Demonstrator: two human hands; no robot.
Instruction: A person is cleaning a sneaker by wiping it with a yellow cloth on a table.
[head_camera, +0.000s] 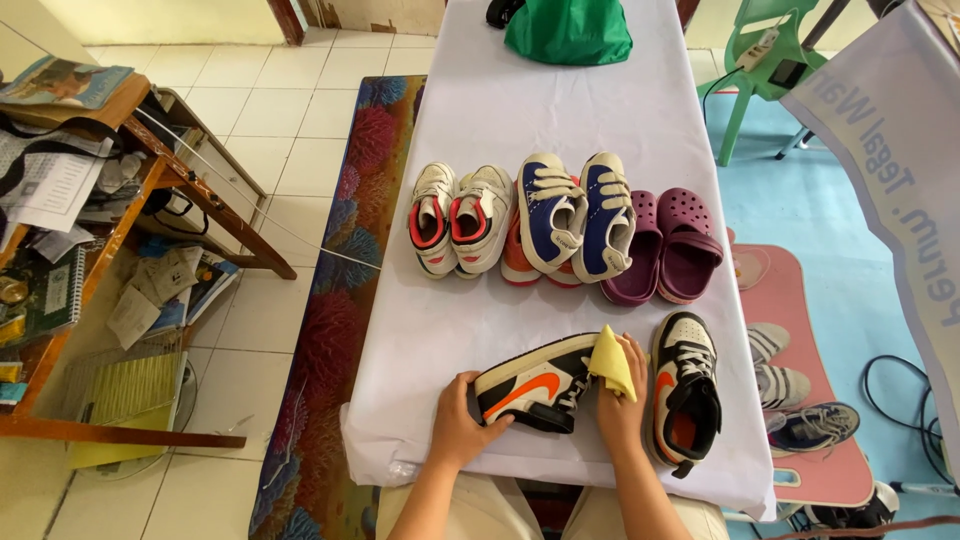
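While our left hand grips the heel of a sneaker lying on its side at six o'clock on the table, our right hand presses a yellow cloth against its toe. Its mate sits just beside, at three o'clock. Three pairs line up at twelve: white sneakers, blue sneakers, purple clogs.

A black-and-white leather sneaker with an orange side mark lies tipped on its side, toe right; a small yellow cloth presses against its toe.
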